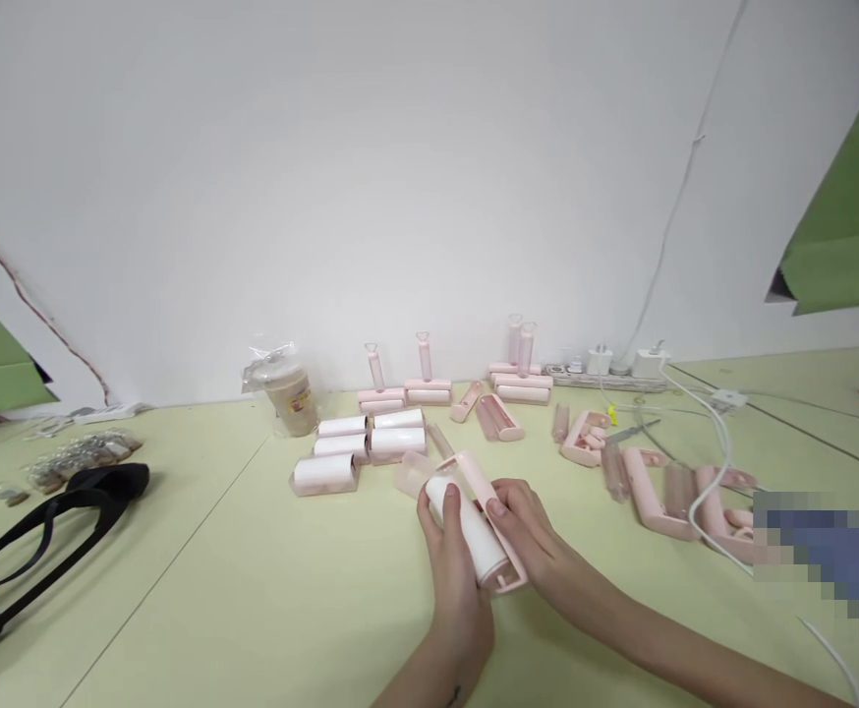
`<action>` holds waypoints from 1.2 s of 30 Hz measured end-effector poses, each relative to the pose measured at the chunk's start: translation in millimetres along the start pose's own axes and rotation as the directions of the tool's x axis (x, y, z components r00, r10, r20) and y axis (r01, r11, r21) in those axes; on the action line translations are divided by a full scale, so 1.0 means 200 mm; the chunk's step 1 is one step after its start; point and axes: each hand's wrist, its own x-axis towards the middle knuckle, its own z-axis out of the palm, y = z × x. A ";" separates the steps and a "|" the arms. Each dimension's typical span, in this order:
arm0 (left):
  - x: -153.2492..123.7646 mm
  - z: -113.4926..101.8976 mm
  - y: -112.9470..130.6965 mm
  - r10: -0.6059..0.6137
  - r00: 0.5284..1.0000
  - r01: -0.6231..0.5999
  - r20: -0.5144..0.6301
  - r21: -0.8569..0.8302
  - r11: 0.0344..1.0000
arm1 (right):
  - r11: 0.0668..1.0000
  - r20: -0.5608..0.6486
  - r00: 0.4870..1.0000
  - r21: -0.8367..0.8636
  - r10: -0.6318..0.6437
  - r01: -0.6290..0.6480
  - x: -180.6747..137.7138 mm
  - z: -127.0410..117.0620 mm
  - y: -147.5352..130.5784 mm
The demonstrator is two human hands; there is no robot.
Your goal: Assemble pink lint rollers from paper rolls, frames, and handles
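Both my hands hold one pink lint-roller frame with a white roll [474,536] in it, low in the middle of the table. My left hand [450,565] wraps the white roll from the left, thumb on top. My right hand [529,536] grips the pink frame's right side, thumb pressed on its edge. Just behind lie a clear cover [415,472] and several white rolls in pink holders [360,447].
Assembled pink rollers stand upright by the wall [424,379]. Loose pink frames and handles [658,487] lie to the right, crossed by a white cable [720,462] from a power strip [606,372]. A bagged cup [289,393] and black strap [46,536] sit left.
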 end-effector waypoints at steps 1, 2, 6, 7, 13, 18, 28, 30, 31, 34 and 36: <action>0.00 0.00 -0.01 -0.004 1.000 0.004 -0.010 0.005 1.000 | 1.000 0.003 1.000 0.012 0.008 -0.008 0.00 0.00 0.01; -0.01 -0.01 -0.01 0.002 1.000 -0.001 -0.019 0.013 1.000 | 0.999 0.006 1.000 0.028 0.024 -0.024 0.00 0.01 0.02; -0.04 -0.03 -0.03 0.071 0.997 -0.072 0.038 0.040 0.997 | 0.998 0.003 0.998 0.031 0.063 -0.063 0.00 0.03 0.04; -0.04 -0.03 -0.03 0.076 0.994 -0.079 0.080 0.039 0.996 | 0.998 0.021 0.998 0.022 0.064 -0.065 0.00 0.02 0.03; 0.00 -0.09 0.06 0.066 0.959 -0.152 0.276 0.303 0.941 | 0.990 0.154 0.987 -0.138 0.050 -0.029 0.06 -0.18 -0.05; 0.02 -0.14 0.14 -0.015 0.896 -0.350 0.445 0.725 0.593 | 0.914 0.228 0.971 -0.376 -0.070 0.154 0.07 -0.29 -0.09; 0.05 -0.18 0.25 -0.293 0.755 -0.634 0.587 0.766 -0.100 | 0.559 0.462 0.877 -0.695 -0.136 0.453 0.05 -0.15 0.00; 0.05 -0.18 0.26 -0.280 0.757 -0.631 0.590 0.771 -0.082 | 0.570 0.497 0.856 -0.666 -0.142 0.481 0.07 -0.16 0.01; 0.05 -0.19 0.26 -0.282 0.758 -0.627 0.589 0.776 -0.065 | 0.571 0.510 0.849 -0.659 -0.140 0.490 0.07 -0.17 0.02; 0.06 -0.20 0.25 -0.299 0.763 -0.605 0.573 0.796 -0.019 | 0.570 0.530 0.838 -0.652 -0.129 0.500 0.08 -0.18 0.03; 0.06 -0.20 0.25 -0.300 0.761 -0.603 0.575 0.798 0.000 | 0.575 0.537 0.834 -0.645 -0.127 0.503 0.09 -0.18 0.03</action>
